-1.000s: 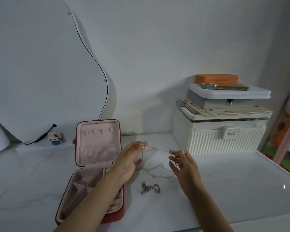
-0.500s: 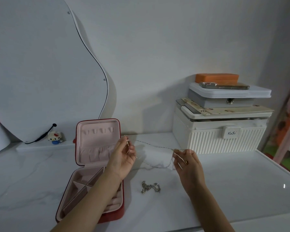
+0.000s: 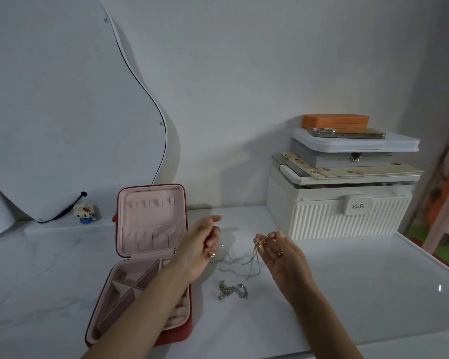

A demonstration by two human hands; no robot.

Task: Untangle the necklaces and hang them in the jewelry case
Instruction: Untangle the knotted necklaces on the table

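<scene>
**Marble top, slack chain: the hands have closed in**

White marble tabletop (image 3: 347, 294) carries everything. Largest on it is the red jewelry case (image 3: 151, 255), lying open at the left, its pink lid upright with a row of hooks that hold nothing yet.

Just right of the case, the left hand (image 3: 200, 244) pinches one end of a thin necklace (image 3: 240, 263), a small pendant hanging at its palm. The right hand (image 3: 280, 252) pinches the other end, a gold clasp at its fingertips. Half a second ago the chain ran nearly taut between hands set wider apart; now they stand closer and it sags in loose loops toward the table. It looks free of knots, I'd say, and ready for hanging.

A second, silver tangle (image 3: 232, 291) lies untouched on the marble below.
</scene>
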